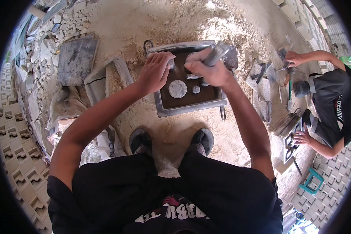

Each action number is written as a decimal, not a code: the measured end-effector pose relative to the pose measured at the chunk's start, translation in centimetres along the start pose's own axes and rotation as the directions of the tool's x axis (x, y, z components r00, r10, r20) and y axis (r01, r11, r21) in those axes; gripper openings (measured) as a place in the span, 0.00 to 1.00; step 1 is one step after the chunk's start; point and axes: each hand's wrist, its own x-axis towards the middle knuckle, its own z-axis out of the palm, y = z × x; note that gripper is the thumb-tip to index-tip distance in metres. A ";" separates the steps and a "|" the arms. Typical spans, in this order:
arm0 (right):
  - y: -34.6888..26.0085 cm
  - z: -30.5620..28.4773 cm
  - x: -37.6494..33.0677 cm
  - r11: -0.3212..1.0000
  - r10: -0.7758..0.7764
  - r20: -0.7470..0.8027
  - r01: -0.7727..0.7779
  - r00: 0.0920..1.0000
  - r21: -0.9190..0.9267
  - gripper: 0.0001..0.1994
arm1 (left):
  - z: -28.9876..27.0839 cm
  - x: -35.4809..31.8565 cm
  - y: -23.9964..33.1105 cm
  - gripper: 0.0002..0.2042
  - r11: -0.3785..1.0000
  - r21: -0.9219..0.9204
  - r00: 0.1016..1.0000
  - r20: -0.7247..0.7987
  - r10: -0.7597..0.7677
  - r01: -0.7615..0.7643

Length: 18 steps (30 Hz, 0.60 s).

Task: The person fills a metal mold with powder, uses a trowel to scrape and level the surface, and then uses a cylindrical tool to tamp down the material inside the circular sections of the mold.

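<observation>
Sandy floor (144,23): right fingers (194,67) clench a blurred metal bar (217,54) over a frame (191,109); left fingers (165,58) touch a round piece (171,64), grip unclear. Seemingly pounding; next calls for careful aim.

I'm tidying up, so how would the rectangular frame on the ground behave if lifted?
The frame is probably stiff, given its thick walls. It may feel heavy, with several pieces lying inside. The pale disc could slide if tilted, lying clear of the walls.

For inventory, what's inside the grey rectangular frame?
Visible: a large whitish disc, a smaller whitish round piece, brown surface. The left hand and right hand partly hide other pieces; shapes unclear.
</observation>
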 end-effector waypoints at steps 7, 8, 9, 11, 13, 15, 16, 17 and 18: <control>-0.9 -3.0 -1.8 0.998 0.013 0.038 -0.015 0.999 0.069 0.17 | 0.1 -0.2 -0.1 0.16 0.999 -0.017 0.997 0.061 -0.045 0.046; 0.0 -3.0 -1.8 0.991 0.035 -0.037 -0.030 0.999 0.131 0.17 | 0.1 -0.1 -0.1 0.16 0.999 -0.010 0.998 0.058 -0.033 0.034; 0.7 -2.8 -1.6 0.980 0.062 -0.109 -0.040 0.992 0.193 0.17 | 0.2 0.0 -0.1 0.16 1.000 -0.004 0.998 0.056 -0.021 0.021; 0.1 -2.9 -1.3 0.961 0.129 -0.250 -0.059 0.960 0.270 0.17 | 0.1 -0.5 -0.1 0.16 1.000 0.015 0.999 0.043 -0.011 0.011; -1.4 -3.6 -2.0 0.928 0.016 -0.194 0.057 0.981 0.368 0.16 | -0.1 -0.3 -0.3 0.15 1.000 0.028 1.000 0.006 0.013 -0.013; 0.4 -3.7 -3.0 0.941 0.024 -0.222 0.053 0.975 0.334 0.14 | 0.1 -0.3 -0.1 0.15 1.000 0.031 1.000 0.025 -0.003 0.003; 2.8 -3.6 -3.7 0.961 0.066 -0.253 0.006 0.965 0.276 0.14 | 0.3 0.0 0.1 0.15 1.000 0.028 0.999 0.033 -0.003 0.002; 3.5 -2.9 -3.1 0.900 0.177 -0.199 -0.077 0.964 0.429 0.16 | 0.2 0.1 0.0 0.15 0.999 0.032 1.000 0.026 0.006 -0.007; 3.6 -2.9 -3.0 0.917 0.185 -0.305 -0.053 0.934 0.395 0.16 | 0.1 0.1 -0.1 0.15 0.999 0.035 1.000 0.019 0.015 -0.016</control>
